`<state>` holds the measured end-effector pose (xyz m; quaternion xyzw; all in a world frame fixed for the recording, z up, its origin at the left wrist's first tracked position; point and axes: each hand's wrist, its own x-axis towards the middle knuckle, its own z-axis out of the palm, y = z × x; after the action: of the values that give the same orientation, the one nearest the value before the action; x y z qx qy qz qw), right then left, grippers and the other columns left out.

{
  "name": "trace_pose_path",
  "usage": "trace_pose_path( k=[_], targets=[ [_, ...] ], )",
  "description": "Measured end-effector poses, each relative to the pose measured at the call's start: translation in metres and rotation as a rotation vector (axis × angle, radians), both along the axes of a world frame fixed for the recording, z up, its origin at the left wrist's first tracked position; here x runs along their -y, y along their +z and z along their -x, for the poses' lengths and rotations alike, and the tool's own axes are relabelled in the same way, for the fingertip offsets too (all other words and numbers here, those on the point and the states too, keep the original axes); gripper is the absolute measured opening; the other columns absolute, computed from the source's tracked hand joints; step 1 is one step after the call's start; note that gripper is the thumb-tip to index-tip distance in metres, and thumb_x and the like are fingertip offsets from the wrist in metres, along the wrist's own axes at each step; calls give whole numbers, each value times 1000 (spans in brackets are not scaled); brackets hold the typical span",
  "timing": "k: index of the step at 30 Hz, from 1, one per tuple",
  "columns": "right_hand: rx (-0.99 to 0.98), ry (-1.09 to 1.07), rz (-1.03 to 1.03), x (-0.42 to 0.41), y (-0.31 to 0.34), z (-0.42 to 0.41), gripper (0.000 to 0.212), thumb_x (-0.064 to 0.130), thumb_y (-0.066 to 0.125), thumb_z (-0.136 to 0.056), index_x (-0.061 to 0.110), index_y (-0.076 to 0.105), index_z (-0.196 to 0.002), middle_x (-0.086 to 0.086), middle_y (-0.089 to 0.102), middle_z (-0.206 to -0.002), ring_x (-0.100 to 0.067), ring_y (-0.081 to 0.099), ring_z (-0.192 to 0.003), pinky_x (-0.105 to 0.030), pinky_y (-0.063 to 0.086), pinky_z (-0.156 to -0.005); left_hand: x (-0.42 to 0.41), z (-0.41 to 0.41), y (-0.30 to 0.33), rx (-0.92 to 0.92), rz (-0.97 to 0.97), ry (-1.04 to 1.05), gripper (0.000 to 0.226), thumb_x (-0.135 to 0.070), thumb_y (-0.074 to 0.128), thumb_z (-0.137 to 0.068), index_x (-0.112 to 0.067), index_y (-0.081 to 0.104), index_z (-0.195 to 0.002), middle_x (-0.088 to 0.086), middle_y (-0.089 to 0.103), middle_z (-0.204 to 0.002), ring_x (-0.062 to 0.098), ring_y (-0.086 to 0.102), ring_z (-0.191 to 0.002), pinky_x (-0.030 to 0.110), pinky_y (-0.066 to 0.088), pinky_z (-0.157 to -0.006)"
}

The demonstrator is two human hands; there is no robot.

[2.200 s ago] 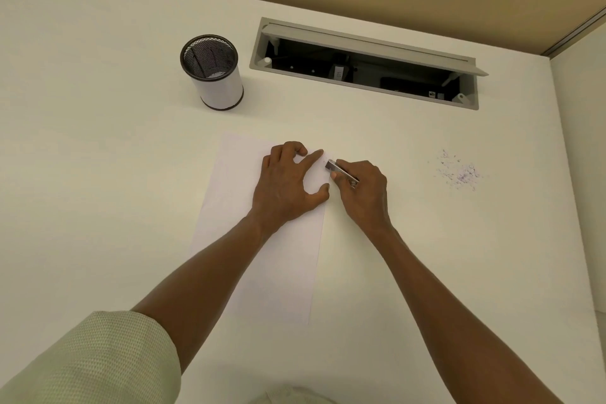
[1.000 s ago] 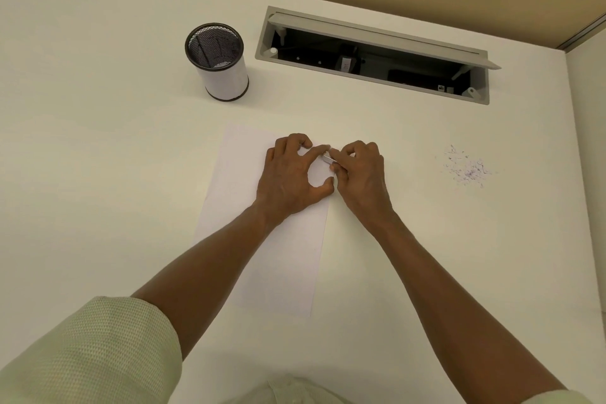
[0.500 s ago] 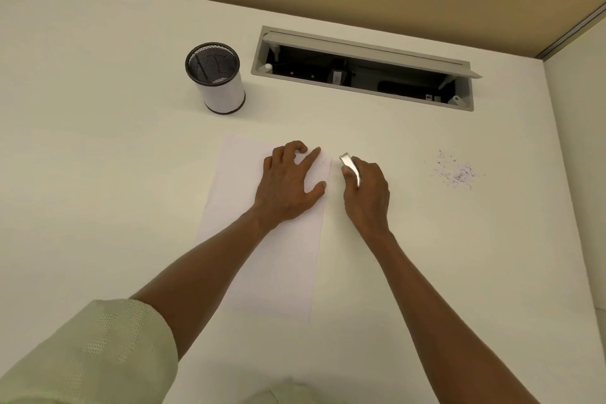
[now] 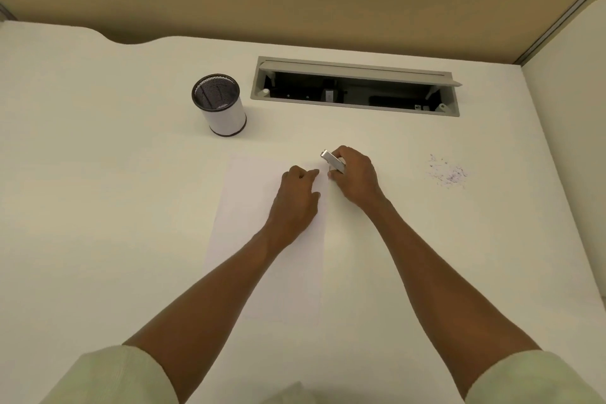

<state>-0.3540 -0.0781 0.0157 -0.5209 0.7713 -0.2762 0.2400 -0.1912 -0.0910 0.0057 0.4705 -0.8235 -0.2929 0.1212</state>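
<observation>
White desk [image 4: 98,207], left hand [image 4: 296,198] curled empty on paper [image 4: 249,197]; right hand [image 4: 355,177] grip clasps silver tool [image 4: 333,162] at paper's right edge.

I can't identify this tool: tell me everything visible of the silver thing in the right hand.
The silver tool is a small, slim, boxy bar of shiny metal with a squared-off free end. The right hand grips its other end, fingers curled round it, hiding that part. It is slanted, free end pointing away and left, at the top right corner of the white sheet of paper; whether it touches the paper cannot be told.
</observation>
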Motion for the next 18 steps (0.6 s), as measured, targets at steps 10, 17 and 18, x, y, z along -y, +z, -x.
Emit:
trace_pose_path(
  k=[10, 17, 18],
  targets=[
    [-38, 78, -146, 19, 3, 1, 18, 10, 63, -79, 14, 60, -97, -2, 63, -89, -23, 56, -77, -28, 38, -63, -7, 1, -7, -121, -103, 132, 27, -14, 54, -102, -10, 58, -128, -7, 46, -122, 8, 39, -110, 2, 30, -85],
    [761, -246, -141, 17, 17, 0, 21, -1, 62, -81, 8, 54, -98, -13, 59, -88, -24, 60, -70, -33, 54, -64, -4, 3, -5, -131, -146, 160, 51, -10, 64, -93, -12, 52, -143, 8, 50, -128, 23, 46, -121, 20, 31, -94],
    [851, -290, -124, 15, 18, -2, 23, -5, 62, -80, 7, 52, -97, -17, 60, -88, -27, 60, -71, -36, 54, -68, -2, 3, -5, -140, -147, 167, 51, -8, 66, -91, -12, 54, -141, 11, 52, -127, 26, 49, -120, 20, 32, -93]
  ],
)
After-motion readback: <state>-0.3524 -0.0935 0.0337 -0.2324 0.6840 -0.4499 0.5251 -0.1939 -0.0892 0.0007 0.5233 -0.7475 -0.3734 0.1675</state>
